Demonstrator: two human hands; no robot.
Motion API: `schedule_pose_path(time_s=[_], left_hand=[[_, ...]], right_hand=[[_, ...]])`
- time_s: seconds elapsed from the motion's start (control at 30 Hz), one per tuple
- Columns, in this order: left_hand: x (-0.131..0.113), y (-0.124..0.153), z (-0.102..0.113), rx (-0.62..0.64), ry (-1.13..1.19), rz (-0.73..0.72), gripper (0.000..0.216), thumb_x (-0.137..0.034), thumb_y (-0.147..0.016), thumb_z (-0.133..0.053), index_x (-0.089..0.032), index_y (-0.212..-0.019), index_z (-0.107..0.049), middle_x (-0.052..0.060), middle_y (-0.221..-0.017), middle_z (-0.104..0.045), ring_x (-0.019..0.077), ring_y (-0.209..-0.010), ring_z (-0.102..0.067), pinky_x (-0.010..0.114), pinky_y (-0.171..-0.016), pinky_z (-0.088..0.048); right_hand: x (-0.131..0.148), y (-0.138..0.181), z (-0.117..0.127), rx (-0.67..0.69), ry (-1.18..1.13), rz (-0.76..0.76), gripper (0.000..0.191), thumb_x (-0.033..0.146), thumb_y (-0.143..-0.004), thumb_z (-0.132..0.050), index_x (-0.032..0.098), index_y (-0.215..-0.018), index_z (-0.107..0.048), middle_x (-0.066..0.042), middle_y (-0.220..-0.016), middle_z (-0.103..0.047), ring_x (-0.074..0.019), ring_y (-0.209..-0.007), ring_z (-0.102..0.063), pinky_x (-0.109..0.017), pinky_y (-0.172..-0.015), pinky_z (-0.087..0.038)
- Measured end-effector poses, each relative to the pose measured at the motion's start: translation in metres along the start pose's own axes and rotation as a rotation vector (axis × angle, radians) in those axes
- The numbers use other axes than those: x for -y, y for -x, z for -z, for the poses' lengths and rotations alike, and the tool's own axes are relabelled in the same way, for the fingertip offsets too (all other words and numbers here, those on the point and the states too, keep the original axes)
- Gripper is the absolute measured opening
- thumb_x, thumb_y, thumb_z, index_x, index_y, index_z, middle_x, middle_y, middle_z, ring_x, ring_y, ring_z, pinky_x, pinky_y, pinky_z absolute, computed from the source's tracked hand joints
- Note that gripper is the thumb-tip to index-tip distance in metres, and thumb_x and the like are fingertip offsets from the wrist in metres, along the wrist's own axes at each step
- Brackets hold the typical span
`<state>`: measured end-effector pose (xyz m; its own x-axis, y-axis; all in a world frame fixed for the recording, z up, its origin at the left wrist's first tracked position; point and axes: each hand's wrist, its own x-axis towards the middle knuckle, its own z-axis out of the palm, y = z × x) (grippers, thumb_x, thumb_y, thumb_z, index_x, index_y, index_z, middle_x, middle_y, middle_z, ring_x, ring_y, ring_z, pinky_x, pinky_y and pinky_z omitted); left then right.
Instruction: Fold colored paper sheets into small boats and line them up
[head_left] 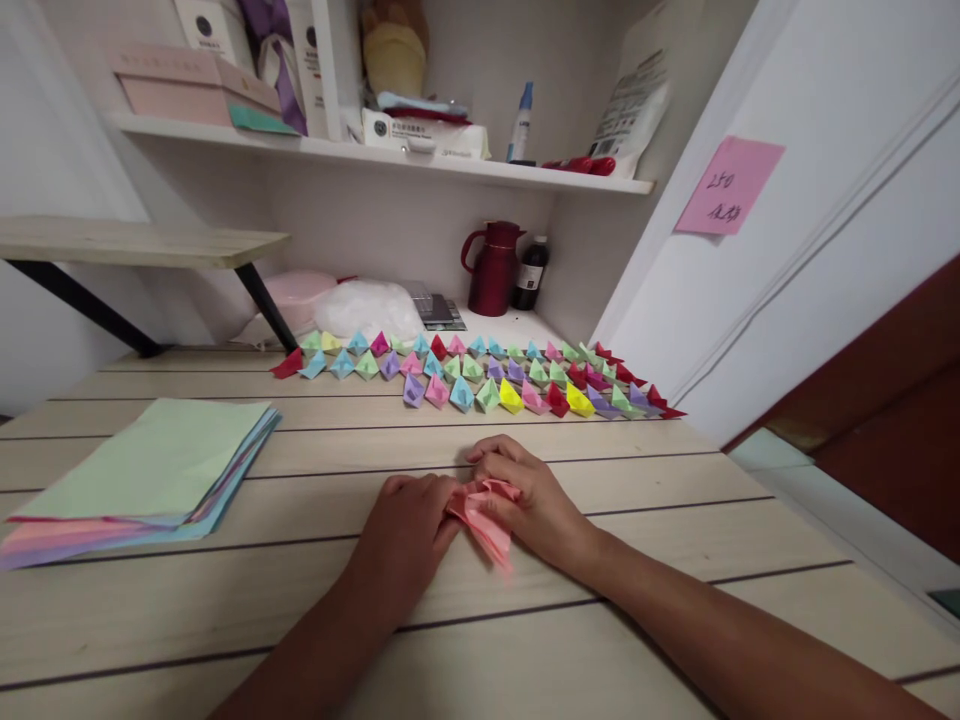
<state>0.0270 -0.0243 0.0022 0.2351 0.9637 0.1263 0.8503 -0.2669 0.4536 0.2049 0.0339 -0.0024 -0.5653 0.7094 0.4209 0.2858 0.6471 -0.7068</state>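
A partly folded pink paper [484, 520] lies on the wooden table [300, 600], pinched between both hands. My left hand [401, 535] is closed on its left side with the fingers curled over the fold. My right hand [525, 495] grips the right side, fingers pressed on the paper's upper edge. Beyond the hands stand rows of small folded paper boats [480, 378] in many colours. A stack of coloured paper sheets [142, 480], green on top, lies at the left.
A red jug [493, 268] and a dark bottle [531, 273] stand in the back corner under a shelf [375, 155] with boxes and bags. A pink note [727, 185] hangs on the white wall at right. A wooden ledge [135, 243] juts out at left.
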Motion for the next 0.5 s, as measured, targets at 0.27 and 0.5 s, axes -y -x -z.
schedule_pose_path(time_s=[0.27,0.5], left_hand=[[0.0008,0.0005,-0.0010,-0.038,-0.022,0.053,0.028,-0.008,-0.076,-0.055,-0.021,-0.101,-0.058,-0.001,-0.071,-0.061,0.0199,-0.076,-0.059,0.032,-0.078,-0.037],[-0.0029,-0.0007,0.0000,-0.029,-0.029,0.061,0.014,-0.011,-0.077,-0.053,-0.021,-0.086,-0.052,-0.002,-0.068,-0.061,0.0178,-0.067,-0.057,0.033,-0.078,-0.038]], right_hand=[[0.0022,0.0011,-0.0023,0.044,0.119,0.096,0.016,0.009,-0.074,-0.072,0.021,-0.076,-0.061,-0.006,-0.108,-0.057,-0.0230,-0.105,-0.055,-0.034,-0.086,-0.044],[0.0088,0.0029,0.0006,0.127,0.235,0.069,0.038,0.024,-0.075,-0.077,0.025,-0.107,-0.058,-0.006,-0.110,-0.061,-0.0248,-0.108,-0.053,-0.039,-0.089,-0.039]])
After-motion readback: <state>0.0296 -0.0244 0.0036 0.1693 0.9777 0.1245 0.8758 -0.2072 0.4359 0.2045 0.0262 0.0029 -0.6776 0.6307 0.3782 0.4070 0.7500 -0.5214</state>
